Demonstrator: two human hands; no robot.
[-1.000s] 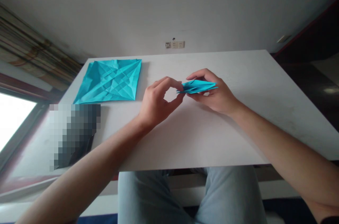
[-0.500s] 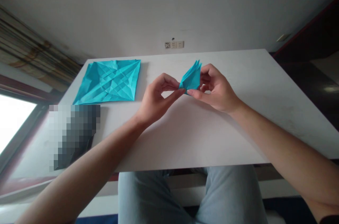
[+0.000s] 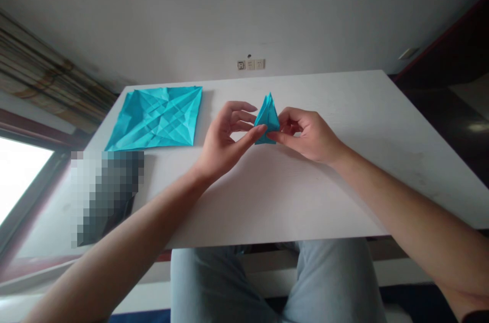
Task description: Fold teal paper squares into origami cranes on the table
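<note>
Head view: left hand (image 3: 222,140), forefinger extended, and right hand (image 3: 312,133), fingers curled, pinch folded paper (image 3: 269,118); creased sheet (image 3: 158,116) lies left on white table (image 3: 275,200).

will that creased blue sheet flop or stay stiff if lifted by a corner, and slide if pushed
The blue sheet is heavily creased, so it would probably flop. It looks thin, suggesting little weight for its size. Lying broad and flat on the table, it would likely slide rather than tip.
</note>
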